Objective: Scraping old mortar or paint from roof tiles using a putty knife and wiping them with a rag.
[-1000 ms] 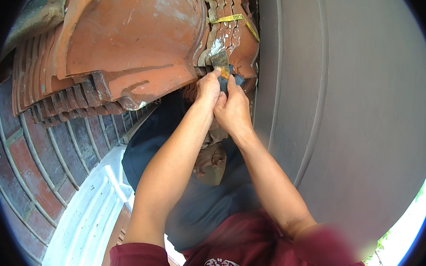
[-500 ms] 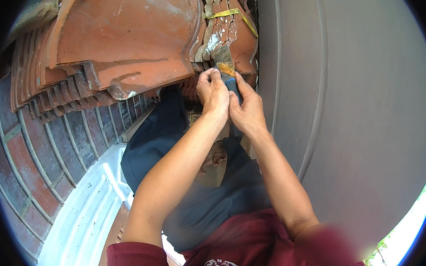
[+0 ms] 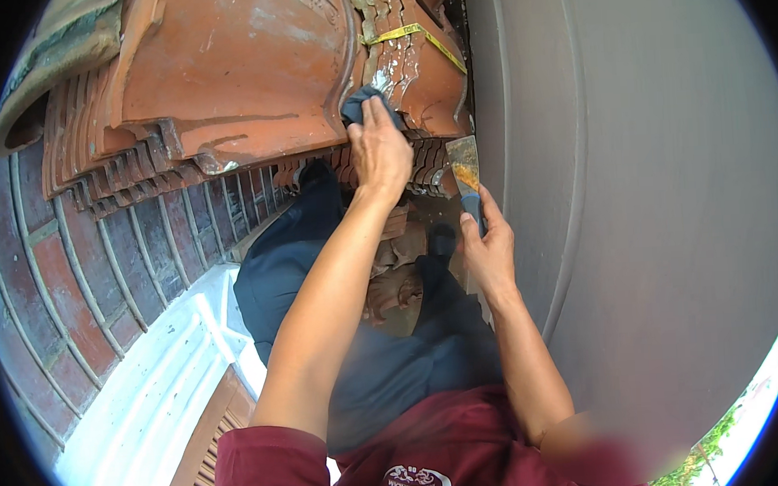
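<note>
Cloth (image 3: 355,107), by the look of it, dark and bunched, sits near 12 o'clock, pressed by the left hand (image 3: 383,160) against the stacked roof tiles (image 3: 230,62). Out at 4 o'clock from it, the right hand (image 3: 491,251) wraps the handle of a scraper (image 3: 463,155), rust-stained blade pointing up. So 2 hands apart, each with its own load! Progress check: a white patch (image 3: 383,78) shows at 1 o'clock from the cloth, pale flecks dot the tile edges, so I'd judge them only partly clean; what's beneath the fingers, can't tell. Farther along 1 o'clock, a yellow strap (image 3: 400,32) crosses the stack; brick wall (image 3: 56,260) at 8.
</note>
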`<state>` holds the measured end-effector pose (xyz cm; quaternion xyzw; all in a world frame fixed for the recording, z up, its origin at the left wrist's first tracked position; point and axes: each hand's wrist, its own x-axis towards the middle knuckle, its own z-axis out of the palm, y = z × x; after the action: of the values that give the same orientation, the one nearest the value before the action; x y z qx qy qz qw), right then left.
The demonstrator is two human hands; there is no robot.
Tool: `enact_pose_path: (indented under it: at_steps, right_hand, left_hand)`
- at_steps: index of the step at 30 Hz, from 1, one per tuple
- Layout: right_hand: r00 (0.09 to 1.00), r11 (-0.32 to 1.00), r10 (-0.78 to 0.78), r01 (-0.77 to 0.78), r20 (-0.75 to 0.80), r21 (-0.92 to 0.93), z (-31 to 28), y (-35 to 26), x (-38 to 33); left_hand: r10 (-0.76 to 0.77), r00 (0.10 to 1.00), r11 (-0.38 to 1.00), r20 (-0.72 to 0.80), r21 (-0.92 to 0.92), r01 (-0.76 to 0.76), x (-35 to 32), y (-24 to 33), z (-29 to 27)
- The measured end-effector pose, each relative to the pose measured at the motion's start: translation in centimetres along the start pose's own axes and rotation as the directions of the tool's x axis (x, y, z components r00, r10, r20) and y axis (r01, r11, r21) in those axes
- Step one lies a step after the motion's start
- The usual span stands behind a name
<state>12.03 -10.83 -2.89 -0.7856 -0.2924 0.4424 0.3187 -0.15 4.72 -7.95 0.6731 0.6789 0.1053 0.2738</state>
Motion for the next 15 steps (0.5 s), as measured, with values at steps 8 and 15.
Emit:
enact_pose_path:
  at_steps: [8, 15]
  right_hand:
    - [0.998, 0.988, -0.059, 0.063, -0.03, 0.142, 0.3, -1.0, -0.5]
    - [0.994, 0.973, -0.069, 0.048, 0.084, 0.227, 2.3, -5.1, 2.8]
  left_hand:
    - [0.094, 0.986, 0.985, -0.135, -0.129, -0.111, 0.7, -2.1, -0.1]
    - [0.095, 0.969, 0.958, 0.229, -0.285, -0.026, -2.2, -0.3, -3.6]
